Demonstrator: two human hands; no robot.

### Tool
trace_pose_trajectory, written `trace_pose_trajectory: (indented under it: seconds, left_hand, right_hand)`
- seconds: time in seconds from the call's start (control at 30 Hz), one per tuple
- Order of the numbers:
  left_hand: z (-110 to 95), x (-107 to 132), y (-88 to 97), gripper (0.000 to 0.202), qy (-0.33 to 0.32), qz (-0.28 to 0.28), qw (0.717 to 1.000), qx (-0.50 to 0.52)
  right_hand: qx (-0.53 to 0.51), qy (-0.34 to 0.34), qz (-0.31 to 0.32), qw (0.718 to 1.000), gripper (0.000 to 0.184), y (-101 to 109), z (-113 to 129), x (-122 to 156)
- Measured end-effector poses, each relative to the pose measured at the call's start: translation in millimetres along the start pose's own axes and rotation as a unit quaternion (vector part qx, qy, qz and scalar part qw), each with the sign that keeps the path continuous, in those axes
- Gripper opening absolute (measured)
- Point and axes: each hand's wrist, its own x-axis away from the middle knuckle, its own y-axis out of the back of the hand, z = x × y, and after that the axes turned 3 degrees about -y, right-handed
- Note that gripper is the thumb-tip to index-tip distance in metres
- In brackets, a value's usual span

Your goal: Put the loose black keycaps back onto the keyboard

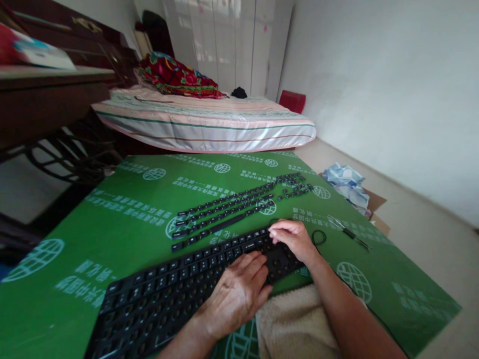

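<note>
A black keyboard (pixel 160 294) lies slanted across the green board; its upper rows carry keycaps, while many positions lower down and at the right are bare sockets. My left hand (pixel 239 286) rests on its middle right part, fingers stretched out and lying on the keys. At the far edge, near the right end of the top row, my right hand (pixel 294 238) is closed in a pinch. Whatever is between its fingertips is too small to make out. Beyond the keyboard, loose black keycaps (pixel 228 202) are laid out in rows, with smaller groups farther right.
A tool with a dark handle and wire ends (pixel 350 233) lies on the green board (pixel 123 199) at the right. Part of a black cable (pixel 319 238) loops behind my right wrist. A beige towel (pixel 295 324) sits at the near edge. A bed (pixel 209 124) stands behind.
</note>
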Motion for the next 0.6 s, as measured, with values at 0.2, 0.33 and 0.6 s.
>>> trace_pose_trajectory:
  seconds: [0.2,0.33,0.6]
  left_hand:
    - [0.6,0.3,0.1,0.022,-0.004,0.000,1.000,0.002]
    - [0.4,0.2,0.7,0.022,-0.002,0.000,1.000,0.003]
    - [0.8,-0.1,-0.9,0.024,0.000,0.004,1.000,0.003]
  right_hand:
    - [0.001,-0.005,-0.002,1.000,0.014,-0.2,2.3,-0.3]
    - [0.007,-0.009,-0.005,1.000,0.014,-0.5,4.7,-0.5]
    - [0.000,-0.008,-0.007,1.000,0.013,-0.7,-0.9,-0.9]
